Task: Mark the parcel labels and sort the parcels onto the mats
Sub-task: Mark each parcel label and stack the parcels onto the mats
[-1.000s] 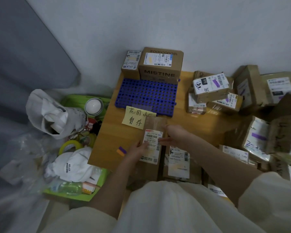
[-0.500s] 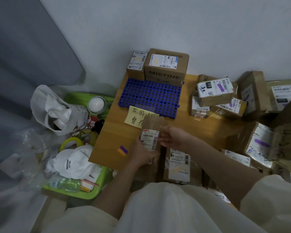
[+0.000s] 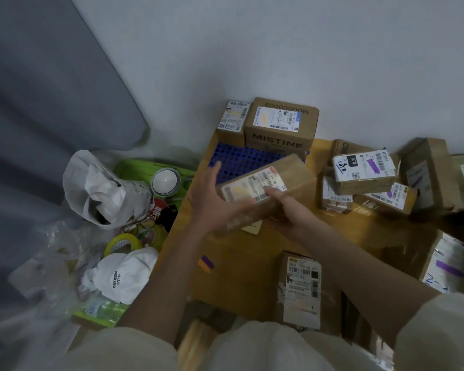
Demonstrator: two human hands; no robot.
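Now parcel [image 3: 268, 183] held aslant, label up

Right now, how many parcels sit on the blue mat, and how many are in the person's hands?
On the blue mat: 2, the MISTINE box and the small box
Between left hand and right hand: 1, the held parcel
Total: 3

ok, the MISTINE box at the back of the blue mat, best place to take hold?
Take the MISTINE box by its left and right side walls, coming from above and the front. It stands upright against the wall, and a smaller box crowds its left side, so the grip there looks tight.
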